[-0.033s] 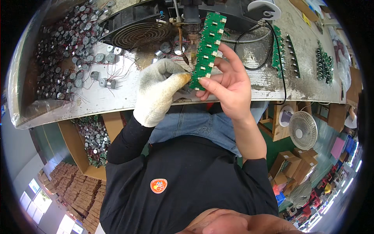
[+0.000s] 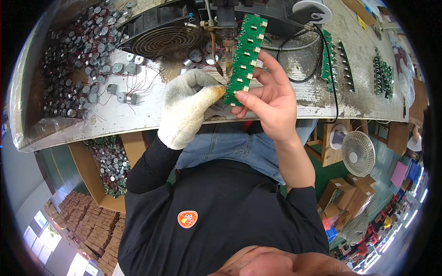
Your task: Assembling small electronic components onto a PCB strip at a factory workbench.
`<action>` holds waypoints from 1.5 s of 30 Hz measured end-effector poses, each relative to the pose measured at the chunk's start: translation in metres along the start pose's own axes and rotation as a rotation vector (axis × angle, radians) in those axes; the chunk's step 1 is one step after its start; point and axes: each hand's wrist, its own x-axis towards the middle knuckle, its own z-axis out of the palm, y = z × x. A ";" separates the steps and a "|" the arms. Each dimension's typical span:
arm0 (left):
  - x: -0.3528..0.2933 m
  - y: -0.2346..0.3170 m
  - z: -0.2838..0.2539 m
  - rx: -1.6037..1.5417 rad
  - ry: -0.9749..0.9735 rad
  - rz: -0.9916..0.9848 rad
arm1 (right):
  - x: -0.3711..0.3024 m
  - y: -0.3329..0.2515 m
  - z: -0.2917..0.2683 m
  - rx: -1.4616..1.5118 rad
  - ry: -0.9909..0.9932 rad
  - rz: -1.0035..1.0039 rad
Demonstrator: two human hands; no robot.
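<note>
A long green circuit board (image 2: 247,53) with a row of white connectors is held upright, tilted slightly, above the table's front edge. My bare right hand (image 2: 277,103) grips its lower end, thumb on the face and fingers behind. My left hand (image 2: 183,106), in a stained white work glove, is closed in a pinch at the board's lower left edge; whatever lies between its fingertips is hidden. Just behind the glove, a dark, rusty-looking metal rod (image 2: 215,53) points down on a stand. A few small round motors (image 2: 195,56) lie behind my left hand.
Many small motors with thin wires (image 2: 92,60) cover the left of the table. A black fan with a round grille (image 2: 166,42) stands at the back. To the right are a black cable (image 2: 332,87), more green boards (image 2: 328,60) and a wire spool (image 2: 317,11). An open carton (image 2: 87,172) stands below left.
</note>
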 end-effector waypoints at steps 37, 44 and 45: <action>-0.029 0.016 -0.105 1.283 0.466 0.540 | -0.006 0.012 -0.006 0.051 0.037 0.007; -0.038 0.025 -0.091 0.401 0.427 0.186 | -0.005 0.013 -0.008 0.070 0.019 -0.001; -0.035 0.023 -0.089 0.290 0.434 0.222 | -0.005 0.012 -0.008 0.062 0.015 -0.009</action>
